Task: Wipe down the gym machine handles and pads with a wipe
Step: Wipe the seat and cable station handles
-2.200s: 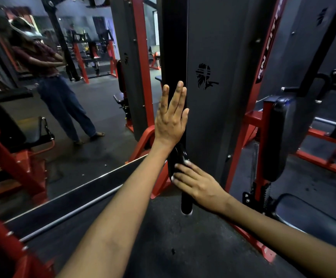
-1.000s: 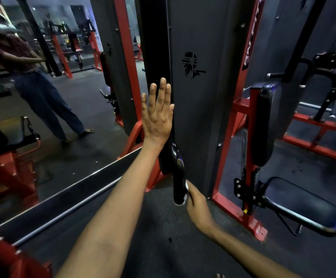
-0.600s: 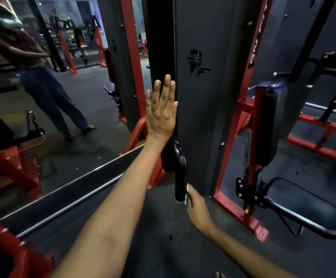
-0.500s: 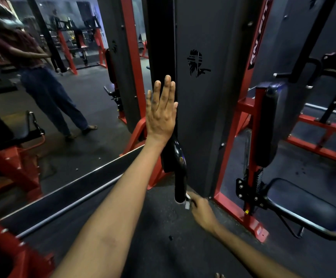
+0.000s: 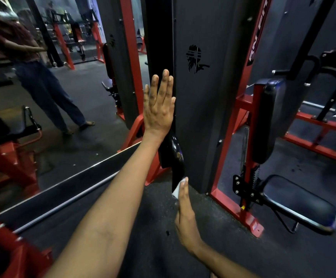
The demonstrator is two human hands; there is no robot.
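The machine's dark upright post [image 5: 160, 37] is steadied by the flat, open left hand [image 5: 158, 106], while the white wipe [image 5: 178, 190], seemingly pinched by the right hand [image 5: 185, 215], has been drawn down to the black handle's [image 5: 176, 157] bottom end, suggesting this stroke is nearly finished.

1. We count two bare hands: left hand [image 5: 158, 109], right hand [image 5: 185, 213].
2. One small white wipe [image 5: 177, 191].
3. One glossy black hanging handle [image 5: 176, 159].
4. Two black upholstered pads: upright back pad [image 5: 267, 121], flat seat pad [image 5: 297, 205].
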